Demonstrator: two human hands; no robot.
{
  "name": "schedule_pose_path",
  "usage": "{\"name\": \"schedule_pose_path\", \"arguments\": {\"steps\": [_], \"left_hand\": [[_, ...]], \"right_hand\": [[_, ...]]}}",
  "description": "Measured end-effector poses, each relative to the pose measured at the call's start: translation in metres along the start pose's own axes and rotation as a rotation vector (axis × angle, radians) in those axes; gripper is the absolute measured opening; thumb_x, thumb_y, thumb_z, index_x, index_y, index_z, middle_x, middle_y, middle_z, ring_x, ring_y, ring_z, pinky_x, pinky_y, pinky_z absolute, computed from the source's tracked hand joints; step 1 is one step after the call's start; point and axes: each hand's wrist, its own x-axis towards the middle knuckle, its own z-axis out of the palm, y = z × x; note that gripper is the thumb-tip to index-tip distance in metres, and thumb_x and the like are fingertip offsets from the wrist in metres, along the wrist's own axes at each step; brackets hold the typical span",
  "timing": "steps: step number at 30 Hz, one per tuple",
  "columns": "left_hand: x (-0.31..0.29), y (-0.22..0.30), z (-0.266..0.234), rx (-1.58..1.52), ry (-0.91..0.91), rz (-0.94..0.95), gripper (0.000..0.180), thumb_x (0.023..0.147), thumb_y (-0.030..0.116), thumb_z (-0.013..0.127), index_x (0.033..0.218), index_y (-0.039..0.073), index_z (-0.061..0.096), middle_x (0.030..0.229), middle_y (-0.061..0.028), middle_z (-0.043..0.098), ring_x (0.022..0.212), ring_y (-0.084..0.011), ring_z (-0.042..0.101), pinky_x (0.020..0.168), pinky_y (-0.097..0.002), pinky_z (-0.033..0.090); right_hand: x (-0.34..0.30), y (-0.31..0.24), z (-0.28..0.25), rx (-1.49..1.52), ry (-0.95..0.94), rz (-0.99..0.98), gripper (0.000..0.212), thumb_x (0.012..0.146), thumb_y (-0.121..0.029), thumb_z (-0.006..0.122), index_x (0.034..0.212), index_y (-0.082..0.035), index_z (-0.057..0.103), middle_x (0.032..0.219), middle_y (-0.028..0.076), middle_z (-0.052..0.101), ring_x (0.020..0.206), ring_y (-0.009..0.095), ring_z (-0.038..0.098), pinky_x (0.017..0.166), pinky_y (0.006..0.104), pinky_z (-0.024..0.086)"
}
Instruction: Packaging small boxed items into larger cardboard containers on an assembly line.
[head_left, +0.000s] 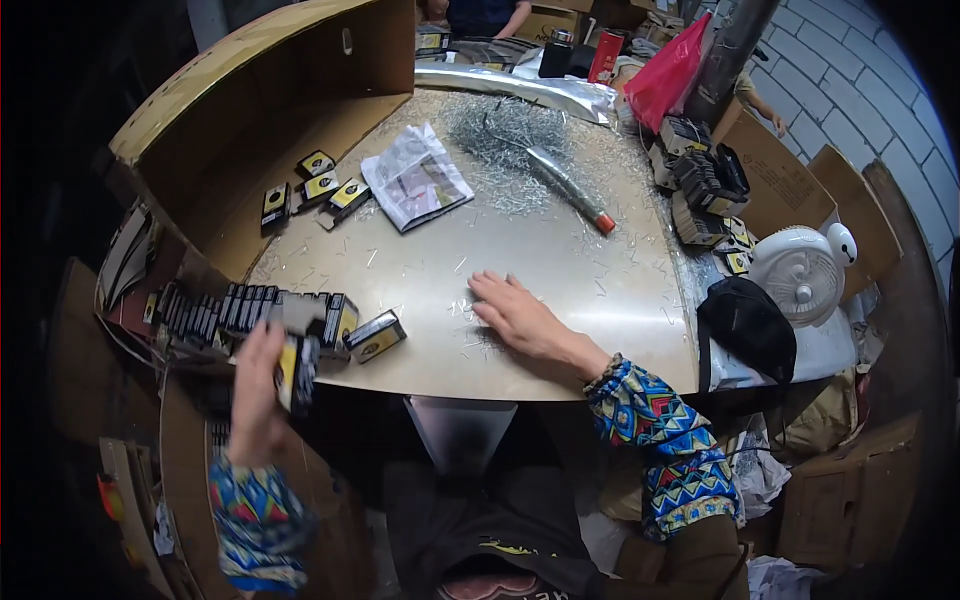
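My left hand [258,395] is at the table's near left edge, closed around a small black and yellow box [297,372] with its flap standing up; motion blurs both a little. Beside it runs a row of similar boxes [250,308], and one more box [376,337] leans at the row's right end. My right hand [522,318] lies palm down on the tabletop, fingers stretched out, next to a few small metal pins [459,308]. What is under the palm is hidden. Farther back lies a heap of pins [510,135], with a clear tube with a red end [572,190] on it.
A large cardboard box [270,80] lies open at the back left, with several loose small boxes [320,187] at its mouth. A folded paper [415,178] lies mid-table. At right are stacked boxes [705,180], a white fan [803,275] and a black cap [748,328]. Other people stand behind.
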Motion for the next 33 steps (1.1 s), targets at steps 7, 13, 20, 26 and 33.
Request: {"name": "schedule_pose_path", "arguments": {"steps": [7,13,20,26,33], "left_hand": [[-0.109,-0.185,-0.017,-0.073,-0.023,-0.517,0.021,0.096,0.018,0.052,0.115,0.01,0.054,0.099,-0.0019,0.061,0.085,-0.0101,0.062,0.067,-0.0273,0.055],[-0.142,-0.249,0.039,-0.093,-0.138,-0.551,0.017,0.09,0.009,0.064,0.105,0.005,0.058,0.09,-0.0021,0.062,0.085,-0.008,0.057,0.07,-0.0228,0.045],[-0.146,-0.235,0.053,-0.308,-0.079,-0.592,0.018,0.087,0.005,0.062,0.104,0.006,0.057,0.092,-0.0002,0.061,0.082,-0.0062,0.056,0.071,-0.0217,0.045],[-0.155,-0.236,0.052,0.012,-0.245,-0.394,0.046,0.083,0.007,0.065,0.124,0.002,0.044,0.105,-0.009,0.062,0.092,-0.0182,0.06,0.082,-0.0282,0.048],[-0.162,-0.258,0.053,0.723,-0.184,0.088,0.066,0.074,0.014,0.076,0.125,-0.003,0.037,0.104,-0.0252,0.058,0.09,-0.0456,0.059,0.078,-0.0489,0.05]], "right_hand": [[-0.007,-0.04,0.048,-0.248,0.077,-0.131,0.041,0.1,-0.023,0.05,0.134,-0.001,0.05,0.143,0.021,0.046,0.138,0.036,0.038,0.115,0.0474,0.03],[-0.044,-0.103,0.09,-0.286,0.232,-0.039,0.043,0.098,-0.018,0.051,0.13,0.011,0.048,0.139,0.029,0.046,0.135,0.043,0.039,0.112,0.0501,0.032],[-0.087,-0.145,0.063,-0.043,0.097,0.042,0.037,0.091,-0.002,0.056,0.127,0.007,0.052,0.135,0.027,0.05,0.131,0.041,0.045,0.107,0.0447,0.04],[-0.106,-0.127,0.062,0.157,0.047,0.052,0.035,0.075,0.009,0.056,0.106,-0.003,0.065,0.114,0.014,0.062,0.108,0.033,0.057,0.091,0.0413,0.046],[-0.148,-0.128,0.128,-0.104,-0.323,-0.137,0.042,0.072,-0.002,0.063,0.113,0.002,0.058,0.11,0.016,0.056,0.094,0.032,0.055,0.077,0.0388,0.046]]}}
